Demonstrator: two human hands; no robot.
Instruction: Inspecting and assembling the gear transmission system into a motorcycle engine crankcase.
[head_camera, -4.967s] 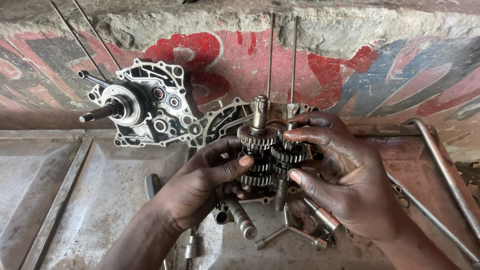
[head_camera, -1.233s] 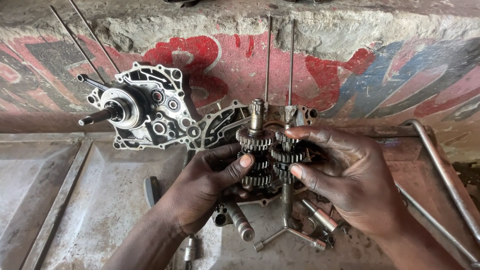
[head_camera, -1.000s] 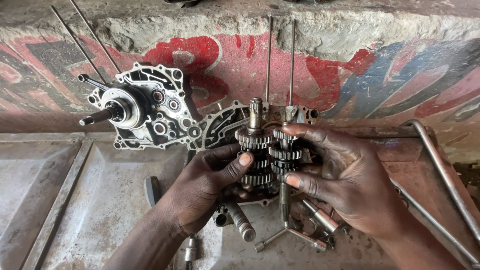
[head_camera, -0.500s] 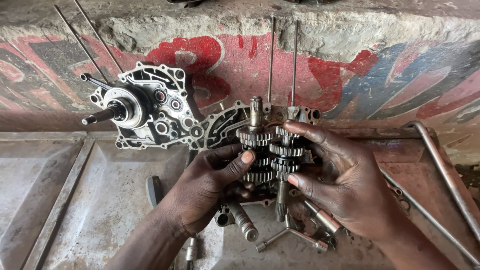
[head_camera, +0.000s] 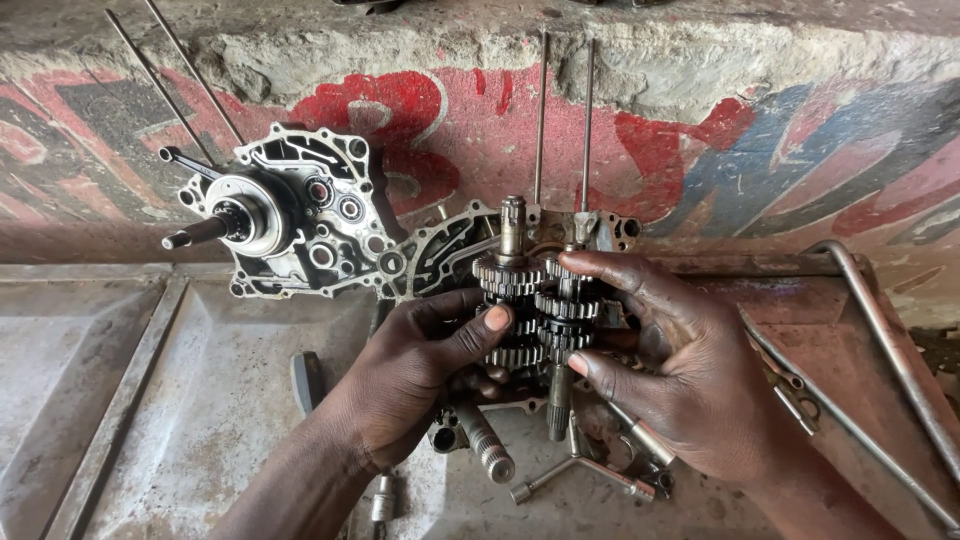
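Both hands hold a greasy gear cluster (head_camera: 535, 305), two gear shafts side by side with stacked toothed wheels. My left hand (head_camera: 415, 365) grips it from the left, thumb pressed on the lower gears. My right hand (head_camera: 680, 360) wraps it from the right, fingers over the upper gears and thumb near the lower shaft end. The cluster sits over an open engine crankcase half (head_camera: 450, 250) that lies behind it.
A second crankcase half with a crankshaft (head_camera: 280, 220) leans on the painted wall at left. A Y-shaped socket wrench (head_camera: 580, 470), a threaded bolt (head_camera: 485, 450) and small parts lie on the metal tray (head_camera: 180, 400). Bent steel rods (head_camera: 880, 340) run along the right. Two thin rods (head_camera: 560, 120) stand upright.
Hardly anything has moved. Both hands keep hold of the gear cluster; my right fingers have shifted slightly on the upper gears.
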